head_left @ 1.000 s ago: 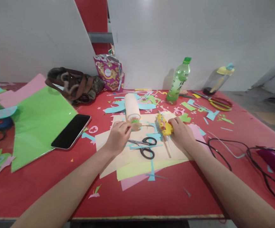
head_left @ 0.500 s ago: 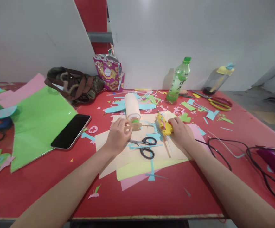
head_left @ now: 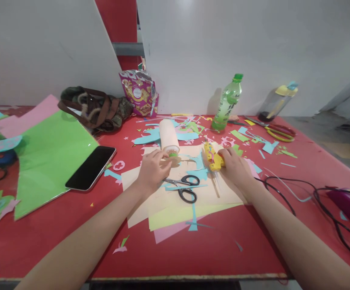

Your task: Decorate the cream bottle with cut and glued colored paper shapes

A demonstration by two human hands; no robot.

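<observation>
My right hand [head_left: 234, 164] is closed around a yellow hot glue gun [head_left: 213, 156] with a clear glue stick sticking out toward me, above cream paper sheets. My left hand [head_left: 154, 168] pinches a small tan paper piece [head_left: 175, 160], whose outline is partly hidden by the fingers. Just beyond it lies a cream paper-wrapped cylinder [head_left: 168, 135], its near end showing a white rim and something green inside. Black-handled scissors [head_left: 188, 187] rest between my hands on the cream paper [head_left: 169, 203] and a thin blue strip.
Paper scraps litter the red table [head_left: 217, 245]. On the left are a phone [head_left: 90, 168], a green sheet [head_left: 46, 161] and a camouflage bag [head_left: 102, 106]. Behind stand a snack bag [head_left: 140, 94], a green bottle [head_left: 228, 104] and a tumbler [head_left: 278, 102]. Black cable [head_left: 320, 199] runs at right.
My right hand has moved slightly right with the glue gun, away from my left hand. The left hand still pinches the tan paper piece, turned a little.
</observation>
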